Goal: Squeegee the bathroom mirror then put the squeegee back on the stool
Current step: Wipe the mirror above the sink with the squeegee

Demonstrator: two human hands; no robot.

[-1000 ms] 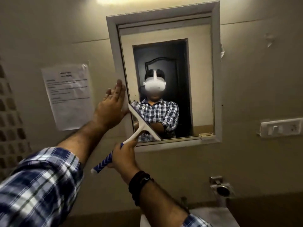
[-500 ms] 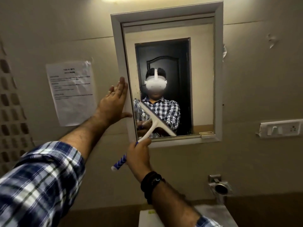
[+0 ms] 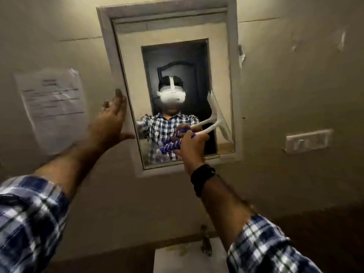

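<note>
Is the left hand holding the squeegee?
No, the left hand lies flat and open on the mirror frame; the right hand grips the squeegee.

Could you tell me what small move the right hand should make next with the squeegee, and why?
Probably a steady pull straight down. The right hand holds the squeegee by its striped handle, with the blade standing near the right edge of the mirror, partway up. The left hand braces flat on the frame, so the glass below the blade seems the stretch left to wipe.

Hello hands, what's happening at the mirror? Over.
Left hand open, flat on white mirror frame. Right hand gripping white squeegee with blue-striped handle, blade at glass's right edge. Nothing blocking.
</note>
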